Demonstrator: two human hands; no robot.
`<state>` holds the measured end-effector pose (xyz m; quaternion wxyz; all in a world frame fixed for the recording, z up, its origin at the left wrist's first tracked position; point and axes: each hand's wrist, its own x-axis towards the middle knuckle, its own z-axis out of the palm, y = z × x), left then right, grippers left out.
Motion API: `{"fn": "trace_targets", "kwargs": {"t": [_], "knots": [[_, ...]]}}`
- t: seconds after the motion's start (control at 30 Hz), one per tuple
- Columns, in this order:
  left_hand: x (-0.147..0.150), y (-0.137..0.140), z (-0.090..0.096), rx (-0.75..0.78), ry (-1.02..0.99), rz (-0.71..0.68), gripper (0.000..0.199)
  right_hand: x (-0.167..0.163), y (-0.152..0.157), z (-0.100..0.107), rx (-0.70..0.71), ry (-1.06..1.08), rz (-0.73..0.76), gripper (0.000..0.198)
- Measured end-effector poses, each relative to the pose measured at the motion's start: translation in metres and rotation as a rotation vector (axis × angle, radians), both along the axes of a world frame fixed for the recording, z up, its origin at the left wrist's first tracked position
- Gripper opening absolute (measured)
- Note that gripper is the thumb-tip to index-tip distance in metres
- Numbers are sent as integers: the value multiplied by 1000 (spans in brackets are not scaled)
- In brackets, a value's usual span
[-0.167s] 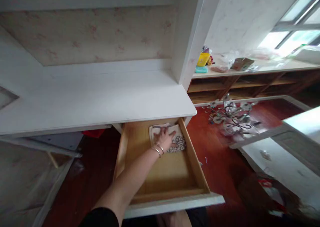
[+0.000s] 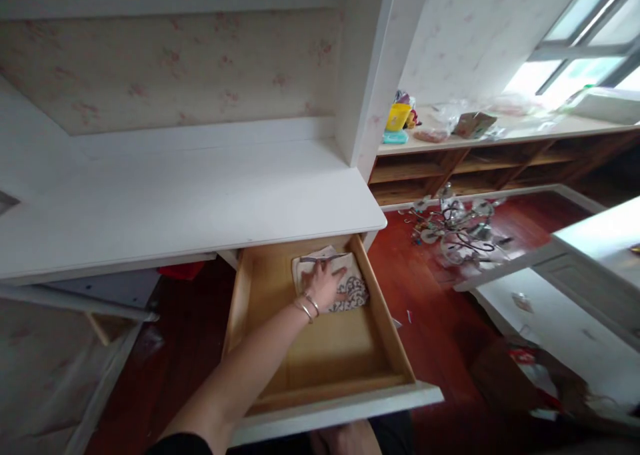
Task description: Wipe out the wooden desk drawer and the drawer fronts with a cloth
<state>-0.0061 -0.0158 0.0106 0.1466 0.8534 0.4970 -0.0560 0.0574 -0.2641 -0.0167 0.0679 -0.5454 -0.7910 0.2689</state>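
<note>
We see our left hand [image 2: 324,285], wearing thin bangles at the wrist, pressed flat with fingers spread on a pale folded cloth with a dark swirl pattern [image 2: 350,288]. The cloth lies at the back of an open light wooden drawer with a white front [image 2: 320,355], pulled out from under a white painted surface [image 2: 175,201]. Our right hand is out of sight. To the right, a metal chandelier [image 2: 457,231] lies on the red wooden floor [image 2: 425,295], below a long shelf bearing a yellow cup [image 2: 399,116].
</note>
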Motion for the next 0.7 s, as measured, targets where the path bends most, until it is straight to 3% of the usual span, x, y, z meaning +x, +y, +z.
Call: {"fn": "trace_targets", "kwargs": {"t": [0.17,0.3,0.53,0.7], "knots": [[1,-61,4,9,98,-47,80,-1,-5,-22,-25,2,11,21],[5,-99,-4,67,137,-61,83,0,-6,-23,-9,64,13,22],[-5,-105,-5,-25,181,-61,85,-1,-4,-10,37,56,-10,23],[-35,-99,5,-115,230,-36,90,-1,-4,-7,30,11,18,23]]}}
